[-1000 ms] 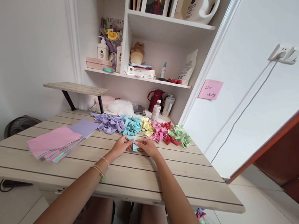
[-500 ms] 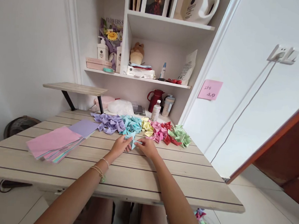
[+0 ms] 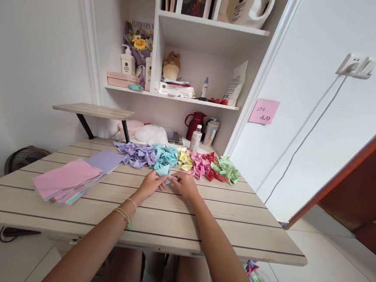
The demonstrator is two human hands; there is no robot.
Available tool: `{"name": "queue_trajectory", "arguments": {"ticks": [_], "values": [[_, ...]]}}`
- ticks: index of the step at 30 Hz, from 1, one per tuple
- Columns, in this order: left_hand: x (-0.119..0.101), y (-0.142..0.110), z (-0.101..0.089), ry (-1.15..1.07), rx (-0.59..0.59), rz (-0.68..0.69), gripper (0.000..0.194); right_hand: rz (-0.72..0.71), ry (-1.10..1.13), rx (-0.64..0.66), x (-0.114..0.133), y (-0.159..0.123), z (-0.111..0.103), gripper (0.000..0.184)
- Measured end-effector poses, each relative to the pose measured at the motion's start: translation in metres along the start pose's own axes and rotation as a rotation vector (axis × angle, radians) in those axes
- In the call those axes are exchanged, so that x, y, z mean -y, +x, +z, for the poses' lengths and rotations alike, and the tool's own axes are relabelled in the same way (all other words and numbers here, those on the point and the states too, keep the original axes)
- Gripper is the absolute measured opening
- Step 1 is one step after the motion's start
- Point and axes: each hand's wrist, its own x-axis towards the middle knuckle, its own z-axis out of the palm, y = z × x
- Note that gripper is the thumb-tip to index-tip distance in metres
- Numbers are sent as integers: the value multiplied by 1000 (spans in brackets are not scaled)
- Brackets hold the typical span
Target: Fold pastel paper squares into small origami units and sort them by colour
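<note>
Between my two hands is a light blue folded paper (image 3: 163,170), held just above the table in front of the coloured piles. My left hand (image 3: 152,184) pinches its left side, fingers curled beneath. My right hand (image 3: 184,184) grips its right end between thumb and fingers; part of the paper is hidden by the fingertips. Right behind my hands lie folded paper boats in colour groups: purple boats (image 3: 139,155), blue boats (image 3: 166,155), yellow boats (image 3: 184,157), pink boats (image 3: 199,165), red boats (image 3: 210,174) and green boats (image 3: 226,169).
A fanned stack of coloured paper sheets (image 3: 68,178) lies on the left of the slatted table (image 3: 168,218), a purple sheet (image 3: 105,161) beside it. Behind the boats stand a bottle (image 3: 195,138), a red jug (image 3: 194,126) and a cup (image 3: 211,132). A small raised shelf (image 3: 93,110) is at the back left.
The blue paper has turned in my hands: its lower point no longer shows and a flatter triangle faces up. My right hand has drawn slightly closer to my left. The piles have not moved.
</note>
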Motion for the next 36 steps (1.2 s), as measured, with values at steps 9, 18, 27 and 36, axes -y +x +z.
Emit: {"name": "queue_trajectory", "arguments": {"ticks": [9,18,27,36], "values": [[-1,-1,3,46,23,25,29,-18,-8,9,3,-1,2,21],[3,0,2,91,41,46,33,-19,-6,-41,-1,0,2,24],[2,-1,3,70,62,40,31,-24,18,-49,1,1,1,22],[8,1,1,109,100,57,33,163,17,-234,-4,0,1,26]]}}
